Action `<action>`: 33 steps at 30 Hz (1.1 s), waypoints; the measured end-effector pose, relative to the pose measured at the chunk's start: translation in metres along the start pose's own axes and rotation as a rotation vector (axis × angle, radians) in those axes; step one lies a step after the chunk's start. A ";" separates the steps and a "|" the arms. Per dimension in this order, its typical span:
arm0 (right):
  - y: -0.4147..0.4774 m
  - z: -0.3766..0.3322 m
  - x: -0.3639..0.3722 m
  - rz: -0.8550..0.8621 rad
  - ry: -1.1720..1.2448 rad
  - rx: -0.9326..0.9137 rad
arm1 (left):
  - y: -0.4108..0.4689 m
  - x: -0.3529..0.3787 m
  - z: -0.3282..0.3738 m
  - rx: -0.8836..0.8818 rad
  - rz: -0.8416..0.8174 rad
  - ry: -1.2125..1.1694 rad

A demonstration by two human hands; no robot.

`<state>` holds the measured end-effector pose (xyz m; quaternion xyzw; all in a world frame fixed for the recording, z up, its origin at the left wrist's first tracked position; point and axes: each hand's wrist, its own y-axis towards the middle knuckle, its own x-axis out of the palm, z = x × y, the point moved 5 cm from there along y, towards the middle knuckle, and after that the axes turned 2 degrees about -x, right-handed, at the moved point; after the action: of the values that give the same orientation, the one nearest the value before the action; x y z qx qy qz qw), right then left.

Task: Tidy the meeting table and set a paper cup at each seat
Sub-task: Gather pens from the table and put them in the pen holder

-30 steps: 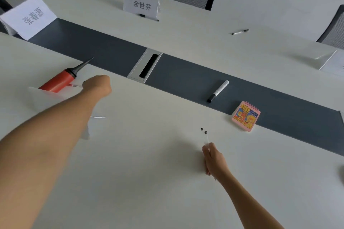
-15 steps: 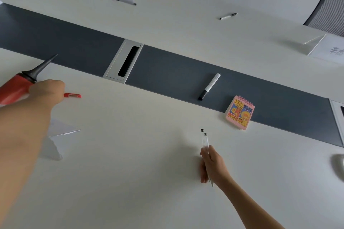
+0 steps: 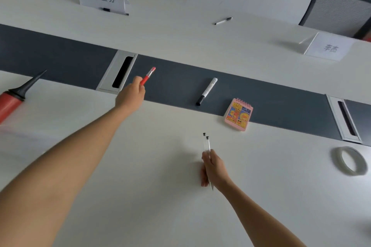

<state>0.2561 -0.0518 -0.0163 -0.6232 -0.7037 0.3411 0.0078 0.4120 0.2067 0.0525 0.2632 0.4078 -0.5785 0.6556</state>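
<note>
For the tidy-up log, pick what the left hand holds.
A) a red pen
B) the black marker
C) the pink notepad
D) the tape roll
A: the left hand pinches a red pen; the marker, notepad and tape roll lie untouched, and the right hand holds two clear pens.

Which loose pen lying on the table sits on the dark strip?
The white marker with the black cap, left of the pink notepad. The thin pen farther off lies on the white tabletop.
</note>
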 end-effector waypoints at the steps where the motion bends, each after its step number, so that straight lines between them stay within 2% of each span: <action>1: -0.004 0.000 -0.003 0.041 0.009 -0.002 | -0.006 0.015 0.020 0.003 -0.032 -0.047; 5: -0.021 0.024 -0.041 0.293 0.076 0.054 | -0.026 0.063 0.079 -0.058 -0.096 -0.195; 9: -0.034 0.066 -0.117 0.529 0.194 0.149 | -0.032 0.085 0.117 -0.044 -0.116 -0.159; 12: -0.042 0.095 -0.154 0.624 0.329 0.195 | -0.026 0.097 0.133 -0.030 -0.099 -0.119; 14: -0.039 0.103 -0.158 0.628 0.412 0.195 | -0.019 0.106 0.139 -0.025 -0.091 -0.088; 20: -0.032 0.107 -0.157 0.576 0.458 0.208 | 0.001 0.136 0.146 -0.065 -0.094 0.028; 25: -0.028 0.110 -0.159 0.514 0.470 0.218 | 0.012 0.153 0.148 0.016 -0.091 0.147; 33: -0.030 0.108 -0.159 0.555 0.429 0.195 | -0.023 0.159 0.130 0.008 -0.137 0.129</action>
<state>0.2186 -0.2429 -0.0190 -0.8441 -0.4545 0.2571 0.1219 0.4196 0.0100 -0.0090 0.2738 0.4641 -0.6055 0.5857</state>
